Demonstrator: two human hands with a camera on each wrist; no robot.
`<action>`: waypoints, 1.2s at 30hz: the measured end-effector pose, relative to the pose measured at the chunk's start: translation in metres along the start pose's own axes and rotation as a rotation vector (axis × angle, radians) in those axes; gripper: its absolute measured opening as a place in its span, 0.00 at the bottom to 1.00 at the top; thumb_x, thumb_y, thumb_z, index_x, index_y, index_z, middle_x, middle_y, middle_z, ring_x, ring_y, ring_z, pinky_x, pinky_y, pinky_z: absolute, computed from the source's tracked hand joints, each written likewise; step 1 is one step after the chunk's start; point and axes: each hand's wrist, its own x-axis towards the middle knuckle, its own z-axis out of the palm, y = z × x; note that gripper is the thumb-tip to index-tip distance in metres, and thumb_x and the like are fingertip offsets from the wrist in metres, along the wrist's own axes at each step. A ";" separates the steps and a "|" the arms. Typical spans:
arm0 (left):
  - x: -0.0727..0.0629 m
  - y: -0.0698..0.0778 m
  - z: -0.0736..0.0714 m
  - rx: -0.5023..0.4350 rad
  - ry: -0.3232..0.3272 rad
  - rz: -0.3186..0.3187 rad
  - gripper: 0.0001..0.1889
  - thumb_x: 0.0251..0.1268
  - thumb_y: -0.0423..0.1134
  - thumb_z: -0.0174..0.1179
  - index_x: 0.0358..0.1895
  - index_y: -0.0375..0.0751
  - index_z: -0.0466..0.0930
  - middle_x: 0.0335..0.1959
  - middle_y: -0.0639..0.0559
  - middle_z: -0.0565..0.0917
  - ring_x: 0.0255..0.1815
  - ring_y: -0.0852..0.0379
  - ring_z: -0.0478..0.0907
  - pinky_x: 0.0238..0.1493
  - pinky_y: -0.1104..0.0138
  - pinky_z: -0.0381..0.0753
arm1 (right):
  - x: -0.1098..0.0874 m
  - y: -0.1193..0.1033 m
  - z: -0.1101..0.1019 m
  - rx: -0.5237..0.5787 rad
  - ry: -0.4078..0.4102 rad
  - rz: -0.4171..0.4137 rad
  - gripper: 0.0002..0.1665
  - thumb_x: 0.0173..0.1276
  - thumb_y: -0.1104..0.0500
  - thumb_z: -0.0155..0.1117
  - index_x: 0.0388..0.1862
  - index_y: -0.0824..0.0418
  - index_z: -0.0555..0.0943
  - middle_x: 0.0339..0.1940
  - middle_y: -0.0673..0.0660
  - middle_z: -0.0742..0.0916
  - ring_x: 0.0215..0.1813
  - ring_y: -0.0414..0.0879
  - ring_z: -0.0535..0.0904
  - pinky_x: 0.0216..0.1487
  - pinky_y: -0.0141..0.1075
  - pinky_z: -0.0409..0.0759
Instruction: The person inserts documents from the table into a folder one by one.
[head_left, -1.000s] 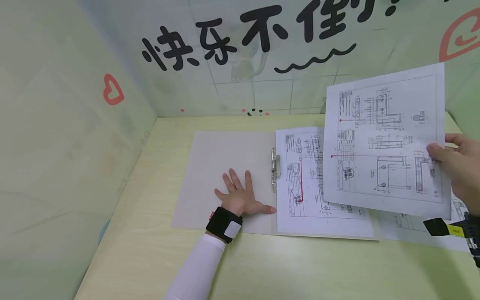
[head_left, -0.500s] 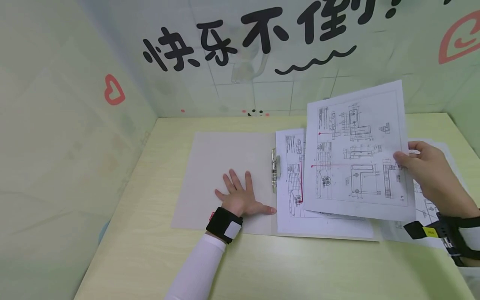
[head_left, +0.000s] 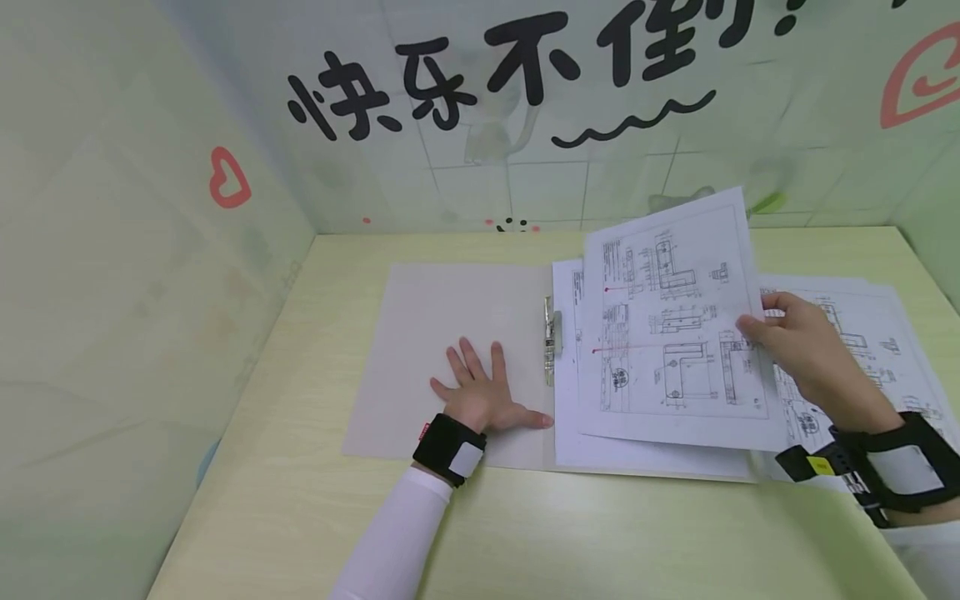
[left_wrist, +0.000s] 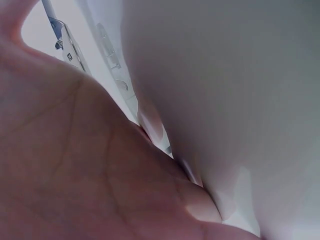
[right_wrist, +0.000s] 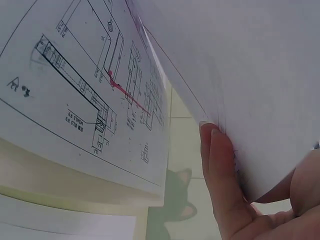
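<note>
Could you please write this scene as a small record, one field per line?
Left hand: fingers spread on the open folder
Right hand: pinches the held sheet near its right edge
Sheet marks: printed drawings, thin red line
Clip: metal, left of the folder's papers
Loose papers: on the table, right of the folder

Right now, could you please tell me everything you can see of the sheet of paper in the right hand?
The sheet of paper is white, printed with black line drawings and a table inside a border, and two fine red lines start from dots near its left side. The right hand pinches its right edge. It is tilted, its right part lifted over the page on the open folder, to the right of the metal clip. Whether its left edge touches that page I cannot tell.
</note>
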 end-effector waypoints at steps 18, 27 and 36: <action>0.001 0.000 0.002 -0.005 0.002 0.001 0.71 0.36 0.81 0.62 0.81 0.55 0.32 0.80 0.36 0.24 0.81 0.33 0.23 0.71 0.28 0.41 | 0.004 0.001 0.026 -0.071 -0.087 -0.036 0.35 0.80 0.50 0.48 0.72 0.74 0.55 0.54 0.77 0.79 0.37 0.48 0.86 0.36 0.39 0.86; 0.001 0.001 0.001 0.003 0.017 0.000 0.71 0.36 0.82 0.62 0.81 0.55 0.32 0.80 0.36 0.24 0.81 0.33 0.24 0.71 0.28 0.42 | 0.005 0.002 0.028 -0.073 -0.121 -0.050 0.37 0.79 0.48 0.49 0.72 0.73 0.55 0.55 0.78 0.79 0.38 0.48 0.87 0.40 0.40 0.86; 0.000 0.001 0.000 0.003 0.008 -0.002 0.71 0.36 0.82 0.62 0.81 0.55 0.32 0.80 0.36 0.24 0.81 0.33 0.24 0.71 0.28 0.42 | 0.007 0.004 0.018 -0.101 -0.152 -0.013 0.44 0.77 0.39 0.46 0.72 0.74 0.54 0.58 0.77 0.79 0.43 0.51 0.86 0.40 0.33 0.80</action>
